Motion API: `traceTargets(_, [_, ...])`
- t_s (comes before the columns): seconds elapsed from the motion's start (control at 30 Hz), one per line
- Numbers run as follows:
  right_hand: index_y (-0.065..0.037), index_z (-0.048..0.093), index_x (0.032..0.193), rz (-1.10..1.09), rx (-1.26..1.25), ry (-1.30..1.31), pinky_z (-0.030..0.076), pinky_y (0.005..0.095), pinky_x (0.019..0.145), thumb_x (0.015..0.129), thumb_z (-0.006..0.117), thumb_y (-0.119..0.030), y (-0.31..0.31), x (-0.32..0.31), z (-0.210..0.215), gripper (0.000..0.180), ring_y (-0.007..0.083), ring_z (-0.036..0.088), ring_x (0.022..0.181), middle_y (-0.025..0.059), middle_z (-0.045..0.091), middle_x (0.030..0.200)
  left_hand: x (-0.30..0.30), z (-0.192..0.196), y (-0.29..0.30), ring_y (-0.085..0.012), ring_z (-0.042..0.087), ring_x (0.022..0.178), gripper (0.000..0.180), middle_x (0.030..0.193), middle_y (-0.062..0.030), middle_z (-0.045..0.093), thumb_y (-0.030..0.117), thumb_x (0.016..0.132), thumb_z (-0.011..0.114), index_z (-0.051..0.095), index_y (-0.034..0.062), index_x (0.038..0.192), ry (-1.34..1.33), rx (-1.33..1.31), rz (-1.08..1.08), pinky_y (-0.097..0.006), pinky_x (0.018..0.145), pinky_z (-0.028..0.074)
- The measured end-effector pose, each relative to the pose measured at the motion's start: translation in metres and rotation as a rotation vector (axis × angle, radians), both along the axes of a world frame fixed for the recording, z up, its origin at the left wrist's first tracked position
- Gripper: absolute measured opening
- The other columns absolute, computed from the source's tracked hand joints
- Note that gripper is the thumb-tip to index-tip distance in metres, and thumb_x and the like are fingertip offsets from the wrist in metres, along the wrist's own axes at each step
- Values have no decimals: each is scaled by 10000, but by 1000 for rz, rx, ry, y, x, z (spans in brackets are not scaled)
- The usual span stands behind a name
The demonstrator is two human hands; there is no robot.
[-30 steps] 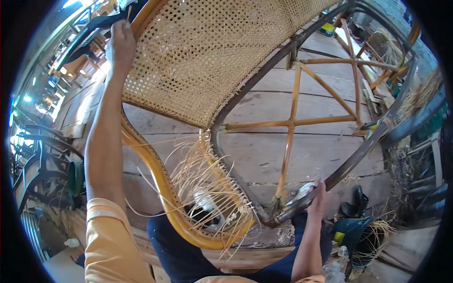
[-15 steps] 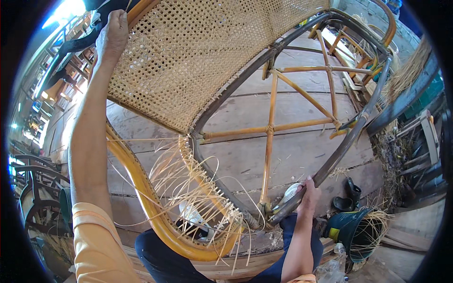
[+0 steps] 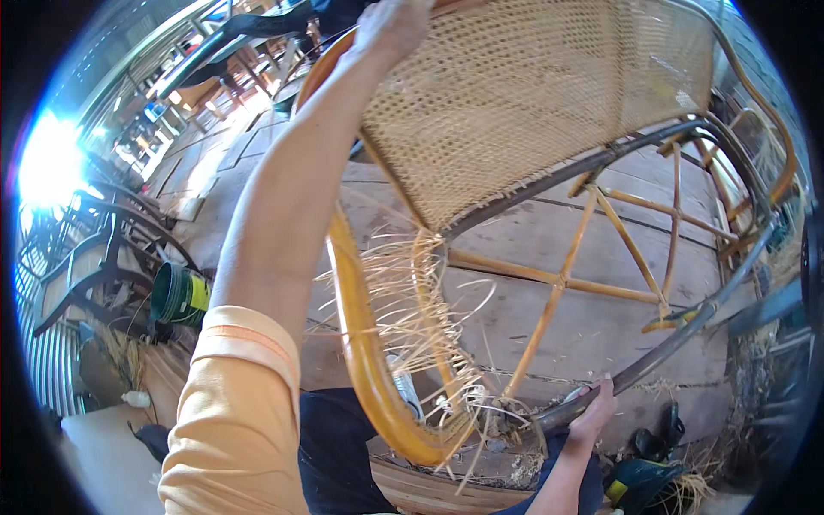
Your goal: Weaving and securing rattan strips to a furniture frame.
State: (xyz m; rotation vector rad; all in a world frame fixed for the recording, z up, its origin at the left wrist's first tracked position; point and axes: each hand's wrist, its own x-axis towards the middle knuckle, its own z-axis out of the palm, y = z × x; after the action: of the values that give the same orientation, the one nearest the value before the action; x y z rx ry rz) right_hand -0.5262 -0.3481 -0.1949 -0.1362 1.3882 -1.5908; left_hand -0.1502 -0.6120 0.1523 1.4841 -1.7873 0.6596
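A rattan chair frame [image 3: 647, 371] with a woven cane panel [image 3: 532, 112] stands tilted before me. My left hand [image 3: 393, 33], at the top of the view, is closed around the frame's upper edge beside the panel. Low on the right, my right hand [image 3: 594, 408] grips the dark lower rail. A thick yellow curved rattan arm [image 3: 354, 318] sweeps down over my legs. Loose cane strands [image 3: 403, 296] stick out between that arm and a thinner bound pole. Crossed rattan braces [image 3: 562, 281] span the underside.
Dark wooden chair frames [image 3: 94, 257] and a green bucket [image 3: 178, 293] stand at left. Near my right leg are black boots [image 3: 659, 433] and a tipped bucket [image 3: 639, 482] with cane strips. Scraps lie on the plank floor [image 3: 481, 326]. Strong light glares at far left.
My view has swung left, so the chair frame appears farther right and the green bucket at left shows more fully. Both hands keep their hold, the left now higher in view.
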Motion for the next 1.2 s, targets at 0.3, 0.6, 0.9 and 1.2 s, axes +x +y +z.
traceTargets(0.3, [-100, 474, 717, 41, -66, 30, 403, 277, 443, 850, 553, -289, -11, 38, -36, 244, 139, 465, 479, 13, 457, 592, 26, -29, 43, -368, 565, 813, 190, 844, -203, 577, 180, 866, 426, 493, 17, 936, -206, 144, -228, -434, 699, 456])
traceTargets(0.6, [-89, 546, 804, 181, -33, -201, 406, 317, 510, 811, 587, -425, -10, 65, -50, 338, 165, 509, 569, 31, 539, 679, 4, -126, 374, -291, 608, 735, 77, 779, -176, 569, 72, 866, 518, 536, 4, 897, 508, 446, -104, -337, 626, 473])
traceTargets(0.9, [-58, 505, 1045, 748, 92, -304, 452, 306, 528, 824, 585, -385, 40, 271, -58, 402, 177, 489, 615, 57, 503, 838, -25, -296, 426, -135, 596, 563, 88, 753, -85, 601, 175, 925, 422, 456, 95, 912, 1804, 662, 66, -220, 473, 437])
traceTargets(1.2, [-57, 548, 1109, 1316, -270, 698, 463, 311, 813, 762, 639, -272, 90, 216, 15, 418, 193, 607, 925, 129, 626, 986, -16, -292, 466, -81, 426, 499, 140, 634, 13, 479, 216, 900, 498, 520, 87, 851, 1680, 691, 132, -215, 432, 333])
